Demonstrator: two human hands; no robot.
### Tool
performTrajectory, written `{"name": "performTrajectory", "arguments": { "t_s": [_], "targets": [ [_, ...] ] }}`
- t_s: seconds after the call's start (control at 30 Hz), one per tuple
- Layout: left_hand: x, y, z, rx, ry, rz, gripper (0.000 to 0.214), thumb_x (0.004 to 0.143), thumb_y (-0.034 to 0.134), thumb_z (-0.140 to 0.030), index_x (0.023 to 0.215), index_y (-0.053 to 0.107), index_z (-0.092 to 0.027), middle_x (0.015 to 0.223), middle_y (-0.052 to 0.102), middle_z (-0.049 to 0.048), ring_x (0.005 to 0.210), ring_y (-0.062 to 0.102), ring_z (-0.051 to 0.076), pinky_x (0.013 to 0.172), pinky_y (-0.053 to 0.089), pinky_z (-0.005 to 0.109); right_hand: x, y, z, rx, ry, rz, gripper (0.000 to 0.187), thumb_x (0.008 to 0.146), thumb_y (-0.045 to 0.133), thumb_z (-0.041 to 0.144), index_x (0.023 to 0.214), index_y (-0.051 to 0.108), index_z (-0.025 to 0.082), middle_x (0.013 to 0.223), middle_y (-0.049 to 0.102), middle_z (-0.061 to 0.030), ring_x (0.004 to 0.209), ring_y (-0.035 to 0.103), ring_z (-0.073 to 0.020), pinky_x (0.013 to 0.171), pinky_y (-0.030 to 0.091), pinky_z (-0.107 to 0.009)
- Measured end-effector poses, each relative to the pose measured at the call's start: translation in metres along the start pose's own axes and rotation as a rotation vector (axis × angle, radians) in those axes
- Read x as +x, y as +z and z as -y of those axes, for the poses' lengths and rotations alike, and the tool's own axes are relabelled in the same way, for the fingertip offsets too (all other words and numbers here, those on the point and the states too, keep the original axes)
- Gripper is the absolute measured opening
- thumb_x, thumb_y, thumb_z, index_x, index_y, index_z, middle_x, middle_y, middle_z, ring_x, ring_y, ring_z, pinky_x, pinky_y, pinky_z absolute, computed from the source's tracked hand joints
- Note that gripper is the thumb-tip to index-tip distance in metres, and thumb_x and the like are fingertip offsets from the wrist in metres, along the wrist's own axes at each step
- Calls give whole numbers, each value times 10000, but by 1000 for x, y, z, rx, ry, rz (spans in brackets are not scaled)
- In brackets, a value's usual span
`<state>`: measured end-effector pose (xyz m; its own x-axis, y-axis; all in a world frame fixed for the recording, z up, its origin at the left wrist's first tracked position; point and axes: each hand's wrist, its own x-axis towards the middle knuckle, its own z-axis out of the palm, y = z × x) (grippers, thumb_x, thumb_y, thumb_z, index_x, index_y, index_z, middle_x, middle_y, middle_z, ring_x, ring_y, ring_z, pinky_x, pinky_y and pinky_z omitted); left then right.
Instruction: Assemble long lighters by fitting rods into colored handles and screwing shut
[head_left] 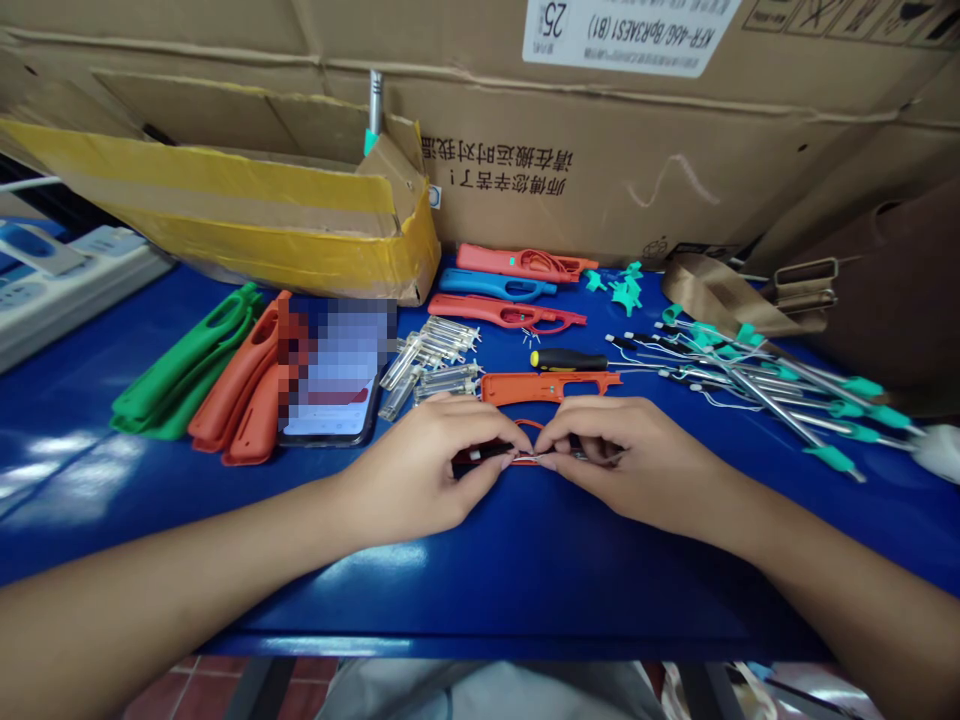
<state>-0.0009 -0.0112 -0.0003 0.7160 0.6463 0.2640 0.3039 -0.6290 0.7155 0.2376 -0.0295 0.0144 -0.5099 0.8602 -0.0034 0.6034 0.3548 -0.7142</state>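
My left hand and my right hand meet at the middle of the blue table, fingertips pinched close together. Between them runs a thin white wire, pinched by both hands. Under the fingers lies a red-orange lighter casing half, mostly hidden by my hands. Just beyond my fingers is an orange lighter casing half, its inner side facing up. Transparent lighter fuel tanks lie in a pile past my left hand. A black and yellow screwdriver rests behind the orange half.
Red and blue casing halves lie at the back, near small teal triggers. Metal lighter tubes with teal ends are heaped right. Green casings, orange casings and a phone lie left. A yellow-taped carton stands behind.
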Motion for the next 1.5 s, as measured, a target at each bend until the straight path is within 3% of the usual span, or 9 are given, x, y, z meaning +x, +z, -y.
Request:
{"name": "performTrajectory", "arguments": {
  "t_s": [0.5,0.7,0.83,1.03,1.5],
  "targets": [
    [0,3,-1,34,-28,-50,172,924,640,-101,1033,733,-196,920,766,0,783,663,129,767,498,266,2,3,-1,-1,-12,3,132,908,658,163,922,772,228,860,697,8,580,460,-80,556,368,-234],
    [2,0,-4,23,-76,-65,218,854,644,-71,1002,750,-191,833,726,-4,694,619,112,656,492,224,3,3,-1,-29,40,-1,139,902,659,155,885,772,235,852,685,10,611,495,-90,572,375,-243],
    [2,-4,-5,5,-103,-78,260,802,645,-67,1014,741,-182,858,709,6,685,617,111,634,507,220,3,2,-3,13,25,17,179,922,644,159,971,793,244,844,666,4,650,529,-101,592,385,-250],
    [2,-6,-2,7,-129,-70,221,814,632,-85,987,743,-167,902,711,38,768,678,146,681,557,247,2,-1,-1,43,4,74,234,964,613,184,1043,815,271,831,648,-6,717,580,-124,636,406,-269],
    [-3,-13,-1,191,30,28,198,982,564,-99,1064,730,-168,1007,693,61,909,683,169,829,556,290,-5,0,8,-147,-84,35,180,933,640,206,996,802,254,923,716,-8,690,596,-112,631,412,-259]
  ]
}}
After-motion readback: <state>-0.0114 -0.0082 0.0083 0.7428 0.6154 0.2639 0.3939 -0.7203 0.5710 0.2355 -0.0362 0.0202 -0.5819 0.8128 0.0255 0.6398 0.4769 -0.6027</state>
